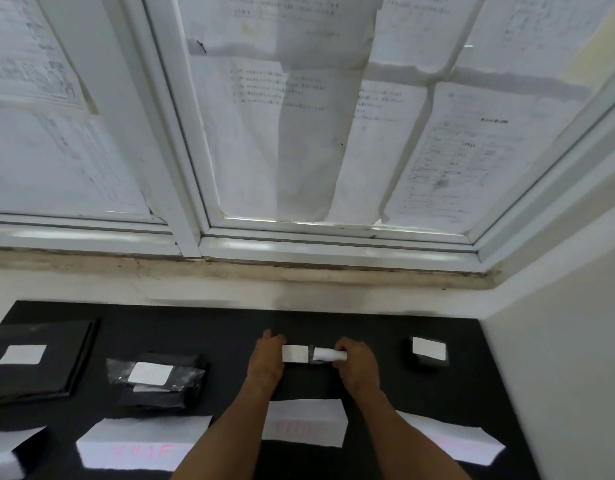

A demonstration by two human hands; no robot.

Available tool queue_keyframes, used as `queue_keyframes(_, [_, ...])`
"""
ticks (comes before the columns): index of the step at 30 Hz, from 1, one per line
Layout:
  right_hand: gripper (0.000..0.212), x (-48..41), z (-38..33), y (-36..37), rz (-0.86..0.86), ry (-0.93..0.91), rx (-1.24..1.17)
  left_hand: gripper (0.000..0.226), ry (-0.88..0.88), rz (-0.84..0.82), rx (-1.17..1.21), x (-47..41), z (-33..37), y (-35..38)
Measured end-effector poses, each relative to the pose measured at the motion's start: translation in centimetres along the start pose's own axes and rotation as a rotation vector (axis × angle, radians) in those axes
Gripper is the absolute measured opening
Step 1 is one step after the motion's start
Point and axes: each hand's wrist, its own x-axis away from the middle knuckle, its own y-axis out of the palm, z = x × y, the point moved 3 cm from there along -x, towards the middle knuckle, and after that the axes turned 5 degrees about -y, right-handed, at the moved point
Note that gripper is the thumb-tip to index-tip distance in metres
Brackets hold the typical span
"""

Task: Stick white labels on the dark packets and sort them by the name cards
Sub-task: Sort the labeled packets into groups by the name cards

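Observation:
A dark packet (306,382) lies in the middle of the black mat, above a white name card (304,424) with faint red writing. My left hand (266,362) rests on the packet's left part, fingers at the edge of a flat white label (295,353). My right hand (356,365) pinches a curled white strip (328,355) just right of that label. Three other dark packets carry white labels: a flat stack at far left (39,362), a shiny bag (160,379), and a small block at right (429,351).
More white name cards lie along the near edge: at lower left (139,445), far left (8,448) and right (451,441). The black mat (195,327) ends at a white sill below a paper-covered window. A wall closes in on the right.

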Motion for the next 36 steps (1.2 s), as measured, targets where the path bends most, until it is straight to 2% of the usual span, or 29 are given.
queue_keyframes(3, [0.019, -0.8, -0.9, -0.2, -0.038, -0.072, -0.052, 0.045, 0.028, -0.009, 0.011, -0.1, 0.9, 0.5])
queue_keyframes(8, [0.024, -1.6, -3.1, 1.2, -0.084, -0.119, 0.017, 0.062, 0.027, -0.011, 0.034, 0.0, 0.8, 0.2])
queue_keyframes(15, [0.032, -1.6, -5.0, 3.6, -0.160, -0.136, 0.113, 0.051, 0.068, -0.027, 0.025, 0.5, -0.7, -0.6])
queue_keyframes(20, [0.031, -1.4, -5.2, 3.9, -0.147, -0.140, 0.175, 0.046, 0.089, -0.041, 0.015, 0.9, -0.9, -0.8])
queue_keyframes(28, [0.049, -0.2, -5.8, 3.0, -0.091, -0.120, 0.166, 0.050, 0.111, 0.012, 0.005, 2.6, -1.0, -2.2])
queue_keyframes(36, [0.056, 3.9, -11.0, 1.6, -0.003, -0.174, 0.137, 0.056, 0.149, 0.072, -0.009, 7.5, -3.9, -6.5])
